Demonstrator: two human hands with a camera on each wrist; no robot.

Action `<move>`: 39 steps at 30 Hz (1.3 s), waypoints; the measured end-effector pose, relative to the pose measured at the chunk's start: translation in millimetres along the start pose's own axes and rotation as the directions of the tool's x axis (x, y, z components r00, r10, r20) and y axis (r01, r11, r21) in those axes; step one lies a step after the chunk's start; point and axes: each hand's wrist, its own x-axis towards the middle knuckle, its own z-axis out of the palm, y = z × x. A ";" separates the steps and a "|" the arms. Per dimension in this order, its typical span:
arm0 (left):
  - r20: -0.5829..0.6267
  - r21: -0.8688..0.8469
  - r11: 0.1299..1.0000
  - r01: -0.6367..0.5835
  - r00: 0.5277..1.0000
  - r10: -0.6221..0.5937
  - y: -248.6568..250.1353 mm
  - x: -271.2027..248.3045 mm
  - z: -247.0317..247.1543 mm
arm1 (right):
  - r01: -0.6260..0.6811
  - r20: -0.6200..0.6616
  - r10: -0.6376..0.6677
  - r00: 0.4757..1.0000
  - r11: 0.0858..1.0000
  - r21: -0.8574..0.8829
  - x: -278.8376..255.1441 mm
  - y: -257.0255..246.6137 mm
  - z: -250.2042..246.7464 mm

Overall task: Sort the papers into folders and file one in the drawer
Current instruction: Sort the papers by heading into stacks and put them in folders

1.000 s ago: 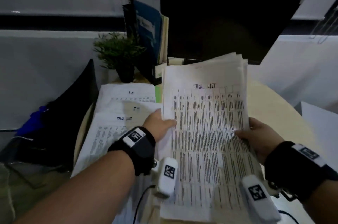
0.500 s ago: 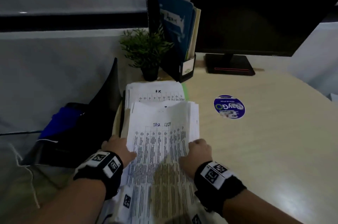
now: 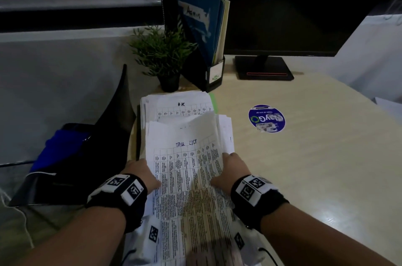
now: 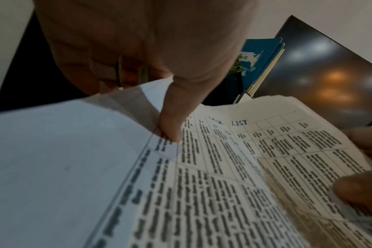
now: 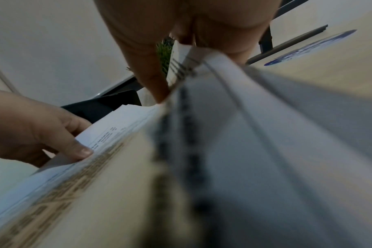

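Since half a second ago little has shifted: both hands keep their hold on the "TASK LIST" sheaf (image 3: 187,170), which sits a touch lower and nearer the body, its far end overlapping the "H.K" pile (image 3: 176,106) lying flat on the bench (image 3: 304,168). The left hand (image 3: 141,173) grips the sheaf's left edge, thumb (image 4: 172,124) pressed on the top sheet and the other fingers curled beneath. The right hand (image 3: 231,171) holds the right edge, thumb (image 5: 151,75) on top and the remaining fingers tucked under the pages, which bow upward between the two hands. In the right wrist view the near pages are blurred.

Beyond the piles stands a small potted plant (image 3: 162,57), and just beside it a black file holder (image 3: 208,70) with a blue folder (image 3: 200,17) labelled "Admin" upright inside. A dark monitor (image 3: 293,4) stands on its base (image 3: 264,67) further right. A round blue sticker (image 3: 267,118) lies on the bench, well apart from the papers. A black chair (image 3: 71,150) with a blue cloth (image 3: 58,146) is at the left.
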 end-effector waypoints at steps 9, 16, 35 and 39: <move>0.023 -0.044 0.998 0.034 0.999 -0.033 2.0 2.8 1.1 | 0.322 -0.126 -0.300 0.946 0.917 0.237 -32.5 -11.8 4.2; -0.020 -0.093 0.994 0.052 0.998 -0.054 2.9 4.2 2.7 | 0.281 -0.010 -0.281 0.960 0.959 -0.021 -30.1 -16.8 16.7; 0.023 0.011 0.996 0.091 0.996 -0.091 2.6 14.8 0.1 | 0.162 -0.095 -0.215 0.972 0.906 -0.392 -1.6 6.4 7.8; 0.035 0.004 0.987 0.159 0.987 -0.159 9.3 16.8 1.3 | 0.408 -0.011 -0.442 0.897 0.837 -0.366 -26.5 -4.3 2.5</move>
